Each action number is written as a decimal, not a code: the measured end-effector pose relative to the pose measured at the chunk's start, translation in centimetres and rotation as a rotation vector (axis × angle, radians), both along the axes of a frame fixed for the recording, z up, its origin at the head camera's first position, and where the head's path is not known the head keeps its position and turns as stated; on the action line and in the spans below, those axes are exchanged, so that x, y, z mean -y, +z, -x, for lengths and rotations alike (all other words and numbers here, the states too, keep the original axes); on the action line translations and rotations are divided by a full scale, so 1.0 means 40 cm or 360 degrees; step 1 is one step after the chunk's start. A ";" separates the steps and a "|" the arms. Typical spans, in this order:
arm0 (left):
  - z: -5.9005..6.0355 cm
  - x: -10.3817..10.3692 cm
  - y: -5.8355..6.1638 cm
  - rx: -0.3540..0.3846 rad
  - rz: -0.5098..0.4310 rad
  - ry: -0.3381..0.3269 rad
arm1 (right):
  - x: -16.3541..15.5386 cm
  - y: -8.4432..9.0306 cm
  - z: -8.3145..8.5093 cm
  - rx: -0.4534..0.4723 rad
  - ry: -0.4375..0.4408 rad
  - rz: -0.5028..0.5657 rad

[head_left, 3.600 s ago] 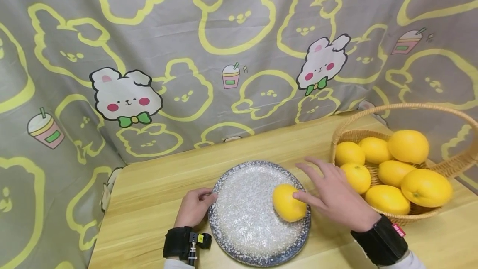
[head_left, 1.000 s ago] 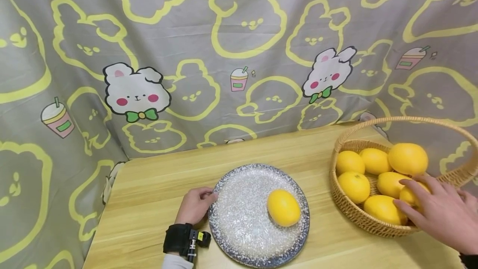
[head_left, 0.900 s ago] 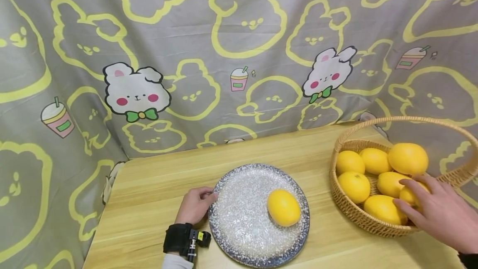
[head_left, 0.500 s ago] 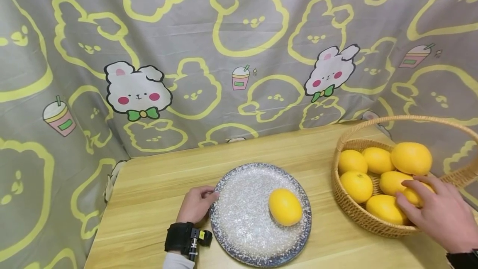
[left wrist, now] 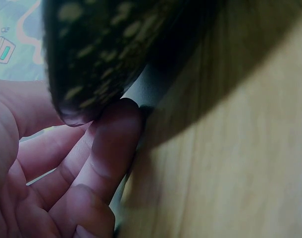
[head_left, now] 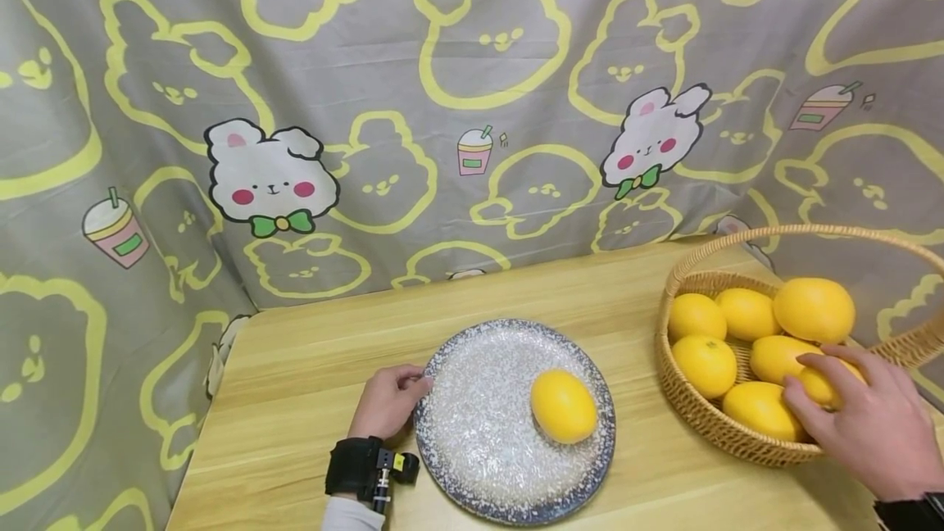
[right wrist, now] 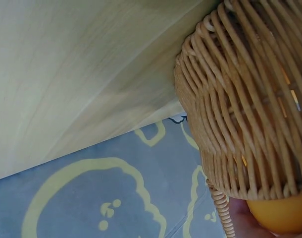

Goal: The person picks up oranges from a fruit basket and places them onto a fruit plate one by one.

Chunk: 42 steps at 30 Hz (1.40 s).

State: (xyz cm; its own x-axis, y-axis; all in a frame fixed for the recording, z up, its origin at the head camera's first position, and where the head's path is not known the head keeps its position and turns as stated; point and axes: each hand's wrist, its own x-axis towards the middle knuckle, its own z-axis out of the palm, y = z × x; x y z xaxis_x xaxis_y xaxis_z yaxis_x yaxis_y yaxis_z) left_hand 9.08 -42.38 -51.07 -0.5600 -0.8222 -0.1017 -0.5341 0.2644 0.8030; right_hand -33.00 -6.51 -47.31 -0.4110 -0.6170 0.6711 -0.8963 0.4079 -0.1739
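My left hand [head_left: 388, 404] pinches the left rim of a round, speckled grey plate [head_left: 487, 449] with a dark blue edge. In the left wrist view, the plate's dark underside [left wrist: 101, 54] meets the curled fingers [left wrist: 114, 144]. One yellow-skinned orange [head_left: 564, 406] lies on the right part of the plate. At the right, my right hand [head_left: 873, 420] reaches over the front of a wicker basket [head_left: 711, 424] and grips an orange [head_left: 820, 388] inside it, largely covered by the fingers. The right wrist view shows mostly the basket's woven side [right wrist: 245, 109] and part of an orange [right wrist: 282, 214].
Several other oranges [head_left: 704, 365] fill the basket, whose tall handle [head_left: 811, 229] arches over them. Plate and basket stand on a wooden table [head_left: 332, 326]. A grey curtain [head_left: 369, 64] with rabbit drawings hangs right behind the table's back edge.
The right hand has left the orange on the plate and moved right into the basket, taking hold of another there. Over the last second it barely moves. The left hand stays at the rim.
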 end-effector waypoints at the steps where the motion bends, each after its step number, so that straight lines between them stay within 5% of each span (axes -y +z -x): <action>1: 0.000 -0.001 -0.001 0.0001 -0.0002 0.0000 | 0.000 0.000 0.000 0.0001 -0.0002 0.0000; 26: -0.002 -0.003 -0.001 -0.0041 0.0015 -0.0012 | 0.008 0.007 0.005 -0.0120 0.0054 0.0142; 42: -0.004 -0.005 0.005 -0.0025 0.0030 -0.0021 | 0.000 -0.001 0.002 -0.0067 0.0040 0.0056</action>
State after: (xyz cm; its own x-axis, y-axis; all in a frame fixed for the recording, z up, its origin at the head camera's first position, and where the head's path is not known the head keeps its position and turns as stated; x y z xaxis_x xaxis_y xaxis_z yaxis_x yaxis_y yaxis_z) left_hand 9.26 -42.18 -50.86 -0.5722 -0.8165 -0.0774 -0.5178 0.2865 0.8061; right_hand -33.07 -6.51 -47.33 -0.3664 -0.6026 0.7090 -0.9131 0.3795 -0.1494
